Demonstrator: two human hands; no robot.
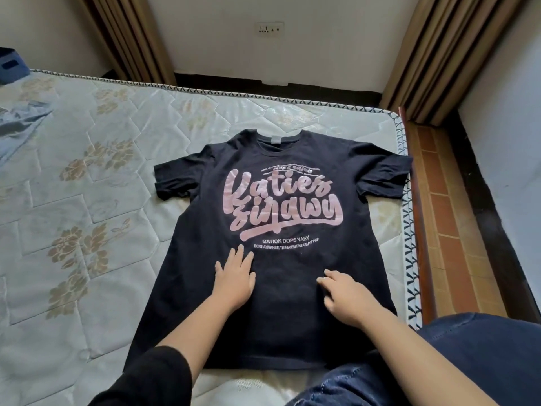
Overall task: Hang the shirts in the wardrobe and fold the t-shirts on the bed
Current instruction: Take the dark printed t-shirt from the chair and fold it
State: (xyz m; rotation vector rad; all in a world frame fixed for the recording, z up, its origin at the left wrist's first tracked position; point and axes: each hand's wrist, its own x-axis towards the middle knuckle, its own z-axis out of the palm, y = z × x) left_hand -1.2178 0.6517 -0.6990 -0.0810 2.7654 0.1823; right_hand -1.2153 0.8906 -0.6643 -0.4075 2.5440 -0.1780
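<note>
A black t-shirt [275, 323] with pink lettering lies spread flat, front up, on the mattress [87, 230], collar away from me and both short sleeves out to the sides. My left hand [234, 279] rests flat on the shirt's lower left front, fingers straight and together. My right hand [344, 294] lies on the lower right front with its fingers stretched toward the middle of the cloth. Neither hand grips any fabric.
A grey-blue garment [17, 124] lies crumpled at the mattress's far left edge. A dark blue box [11, 65] stands at the back left. Brown curtains [131, 36] hang by the wall. The mattress's right edge [407, 200] borders a tiled floor. My knee in jeans [483, 347] is at lower right.
</note>
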